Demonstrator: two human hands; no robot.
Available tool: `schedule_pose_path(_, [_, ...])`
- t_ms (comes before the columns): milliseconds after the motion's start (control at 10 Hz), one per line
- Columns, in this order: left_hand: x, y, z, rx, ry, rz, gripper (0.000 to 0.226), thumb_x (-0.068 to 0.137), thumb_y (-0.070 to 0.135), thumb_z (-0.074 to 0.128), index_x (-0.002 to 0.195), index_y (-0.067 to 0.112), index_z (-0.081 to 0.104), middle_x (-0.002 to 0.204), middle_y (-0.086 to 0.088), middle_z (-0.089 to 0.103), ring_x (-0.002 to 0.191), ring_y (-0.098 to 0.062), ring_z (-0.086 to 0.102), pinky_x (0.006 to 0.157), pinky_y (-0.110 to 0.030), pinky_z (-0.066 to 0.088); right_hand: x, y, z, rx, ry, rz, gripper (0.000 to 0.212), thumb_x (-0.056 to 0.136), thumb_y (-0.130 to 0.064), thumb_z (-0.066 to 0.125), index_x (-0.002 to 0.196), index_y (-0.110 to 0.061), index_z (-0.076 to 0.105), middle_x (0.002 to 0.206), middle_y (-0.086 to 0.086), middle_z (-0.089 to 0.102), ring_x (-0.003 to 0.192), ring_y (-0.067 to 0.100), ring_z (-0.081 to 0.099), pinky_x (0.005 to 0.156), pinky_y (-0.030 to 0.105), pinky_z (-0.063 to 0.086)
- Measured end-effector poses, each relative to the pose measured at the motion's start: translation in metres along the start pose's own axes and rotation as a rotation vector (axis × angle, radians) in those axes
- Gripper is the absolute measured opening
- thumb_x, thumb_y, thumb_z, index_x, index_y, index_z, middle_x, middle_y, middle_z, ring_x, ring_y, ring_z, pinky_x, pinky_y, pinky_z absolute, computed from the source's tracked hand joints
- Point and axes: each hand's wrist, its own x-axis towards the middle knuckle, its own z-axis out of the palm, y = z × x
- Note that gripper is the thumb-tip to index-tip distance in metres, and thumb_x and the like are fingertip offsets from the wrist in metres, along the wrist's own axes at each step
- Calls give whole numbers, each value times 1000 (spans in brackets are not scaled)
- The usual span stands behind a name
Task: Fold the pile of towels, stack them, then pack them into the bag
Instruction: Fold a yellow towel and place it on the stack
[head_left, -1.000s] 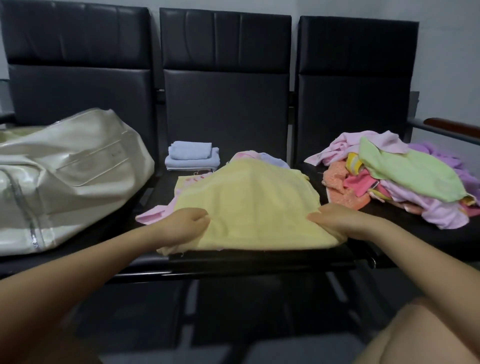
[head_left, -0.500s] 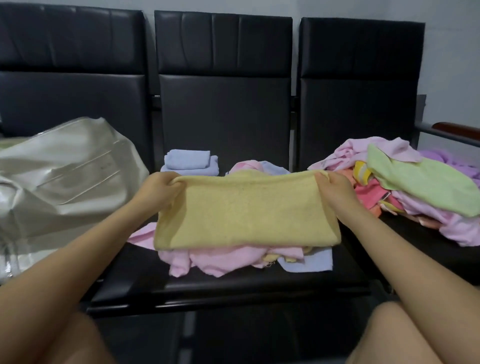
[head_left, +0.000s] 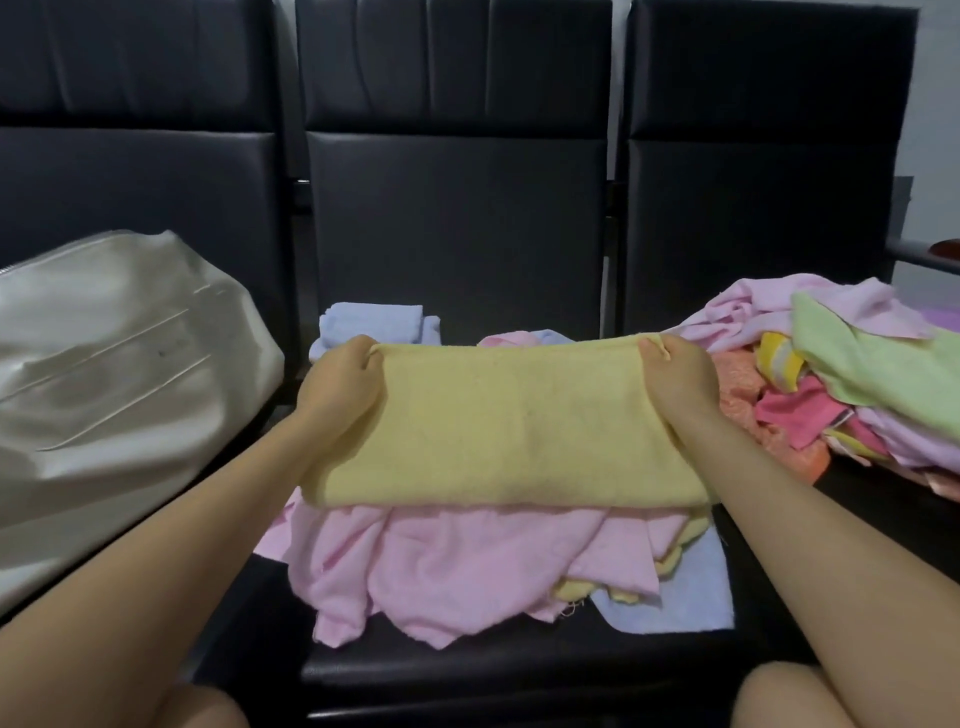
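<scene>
A yellow towel (head_left: 509, 426), folded in half, lies over loose pink and blue towels (head_left: 467, 571) on the middle seat. My left hand (head_left: 337, 384) grips its far left corner and my right hand (head_left: 680, 379) grips its far right corner. Behind it, partly hidden, sit folded pale blue towels (head_left: 374, 325). A pile of unfolded towels (head_left: 852, 379) in pink, green, orange and purple covers the right seat. A cream bag (head_left: 119, 384) rests on the left seat.
Three black chairs (head_left: 457, 218) stand in a row with high backs. A wooden armrest (head_left: 940, 254) pokes in at the far right. My knees show at the bottom edge, close to the seat's front.
Both hands carried the towel's near edge up and away, folding it in half onto its far edge. The pink and blue towels beneath became visible.
</scene>
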Motion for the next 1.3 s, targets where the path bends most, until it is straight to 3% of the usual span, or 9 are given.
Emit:
schedule_pose_path(100, [-2, -11, 9, 233, -75, 97, 21, 102, 28, 36, 101, 18, 54, 92, -8, 59, 83, -28, 52, 72, -36, 39, -26, -10, -15, 399, -112, -239, 30, 100, -24, 42, 106, -9, 67, 106, 16, 65, 94, 33, 57, 75, 33, 37])
schedule_pose_path(300, [-9, -30, 30, 172, -199, 62, 14, 98, 23, 47, 93, 14, 57, 91, -6, 61, 86, -24, 53, 67, -33, 31, -28, -5, -2, 279, -241, -239, 35, 98, -37, 43, 102, -8, 62, 103, 12, 62, 91, 30, 52, 73, 32, 34])
schedule_pose_path(500, [-12, -30, 20, 93, -119, -18, 28, 95, 20, 50, 120, 11, 59, 116, -13, 60, 104, -28, 55, 82, -36, 43, -41, 11, -17, 381, -316, -191, 45, 95, -45, 51, 81, -4, 59, 80, 12, 59, 77, 30, 54, 68, 35, 37])
schedule_pose_path(600, [-23, -10, 6, 10, -15, 40, 24, 92, 16, 41, 88, 10, 65, 91, -7, 63, 91, -32, 54, 67, -35, 40, -48, 16, -31, 417, -356, -164, 44, 93, -44, 56, 80, -3, 62, 78, 12, 58, 74, 27, 53, 70, 36, 39])
schedule_pose_path(700, [-37, 25, -7, -74, 52, 108, 27, 94, 12, 40, 81, 6, 63, 84, -4, 59, 84, -29, 53, 65, -38, 41, -55, 21, -48, 529, -395, -97, 37, 93, -41, 59, 90, -5, 63, 83, 8, 58, 79, 24, 55, 78, 35, 42])
schedule_pose_path(900, [-72, 94, -1, -205, -39, 365, 35, 96, 27, 35, 109, 15, 65, 113, -1, 61, 106, -19, 55, 92, -41, 45, -68, 32, -70, 765, -646, 171, 78, 74, -51, 76, 132, -5, 52, 122, 13, 61, 106, 27, 61, 89, 37, 50])
schedule_pose_path(1000, [-88, 106, 18, -17, -239, 443, 43, 104, 32, 33, 145, 22, 43, 153, -2, 36, 141, -20, 30, 113, -33, 24, -71, 36, -79, 912, -812, 253, 34, 91, -24, 66, 117, -3, 60, 101, 13, 66, 89, 25, 63, 77, 36, 51])
schedule_pose_path(1100, [-99, 106, 39, 295, -290, 482, 51, 103, 39, 29, 153, 31, 22, 163, -3, 10, 149, -20, 9, 119, -37, 11, -72, 30, -84, 1079, -744, 253, 28, 92, -15, 60, 117, -2, 60, 94, 11, 66, 82, 23, 62, 72, 34, 49])
schedule_pose_path(1300, [-86, 104, 22, -404, -167, 241, 34, 98, 14, 39, 112, 16, 70, 124, 0, 63, 117, -16, 53, 95, -21, 34, -98, -32, -112, 1017, -527, -77, 25, 96, -34, 53, 108, -21, 70, 85, -1, 68, 76, 13, 64, 71, 24, 50])
